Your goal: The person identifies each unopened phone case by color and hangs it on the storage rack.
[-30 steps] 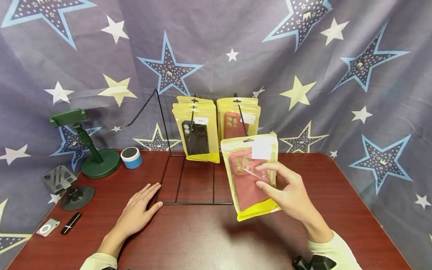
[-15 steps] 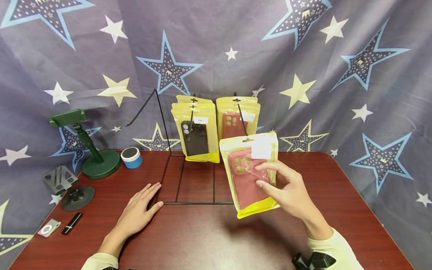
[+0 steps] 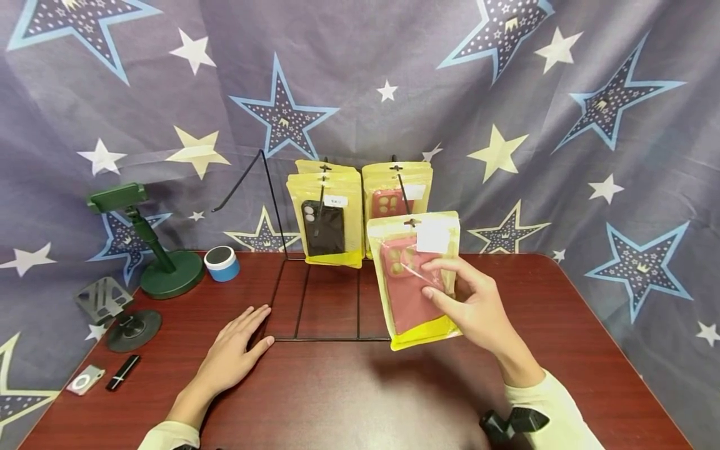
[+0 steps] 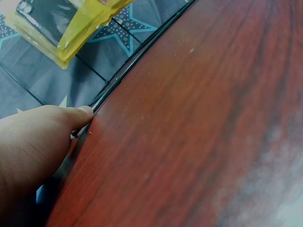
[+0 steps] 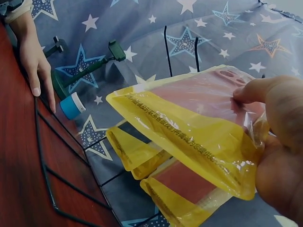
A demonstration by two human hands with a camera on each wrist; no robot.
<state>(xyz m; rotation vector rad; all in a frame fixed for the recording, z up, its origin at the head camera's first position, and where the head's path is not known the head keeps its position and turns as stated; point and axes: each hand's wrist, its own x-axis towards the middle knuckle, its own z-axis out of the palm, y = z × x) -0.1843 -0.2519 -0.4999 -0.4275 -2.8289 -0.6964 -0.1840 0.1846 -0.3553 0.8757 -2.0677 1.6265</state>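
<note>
The right hand [image 3: 478, 306] pinches a yellow-edged clear plastic pouch holding a red phone case [image 3: 413, 281] (white label blank, yellow-strip print unreadable), at five o'clock from the black wire rack [image 3: 315, 300]. The left hand [image 3: 233, 350] lies flat on the red-brown surface [image 3: 349, 394].

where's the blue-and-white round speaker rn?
Head view, left side of the dark red wooden table: the blue-and-white round speaker sits between the green phone stand and the black wire display rack.
</note>
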